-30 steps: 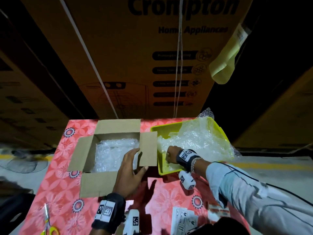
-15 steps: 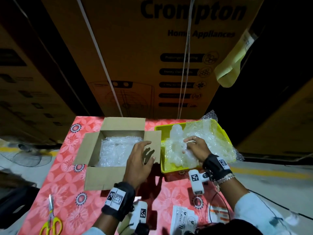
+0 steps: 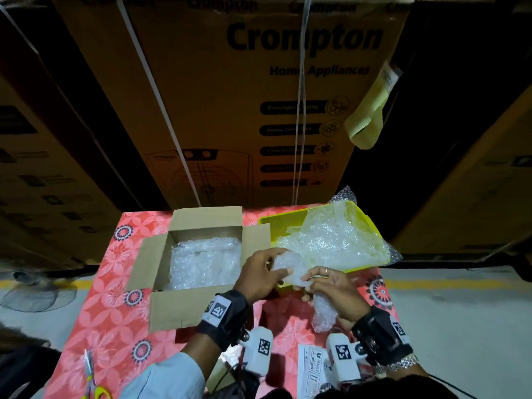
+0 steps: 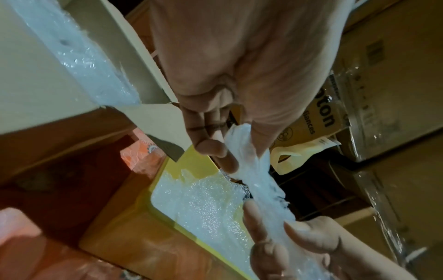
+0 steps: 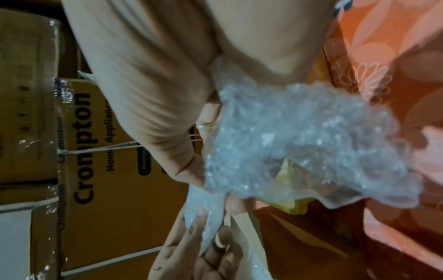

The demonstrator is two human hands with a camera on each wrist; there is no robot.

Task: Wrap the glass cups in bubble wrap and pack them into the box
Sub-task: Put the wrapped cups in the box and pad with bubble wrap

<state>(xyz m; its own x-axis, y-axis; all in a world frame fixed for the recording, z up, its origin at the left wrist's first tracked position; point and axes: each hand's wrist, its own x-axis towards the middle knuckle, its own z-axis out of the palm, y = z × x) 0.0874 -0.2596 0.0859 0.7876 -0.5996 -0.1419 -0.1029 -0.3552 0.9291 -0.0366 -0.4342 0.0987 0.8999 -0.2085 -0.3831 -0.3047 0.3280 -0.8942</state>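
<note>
Both hands hold one bubble wrap sheet (image 3: 299, 272) above the yellow tray's (image 3: 282, 223) near edge: left hand (image 3: 259, 275) pinching one end, right hand (image 3: 331, 286) curled around the other, beside the open cardboard box (image 3: 161, 249).

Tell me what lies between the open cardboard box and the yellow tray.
In the head view the box's right flap stands against the yellow tray's left wall. Nearer the person, both hands hold a bubble wrap piece over that stretch.
</note>
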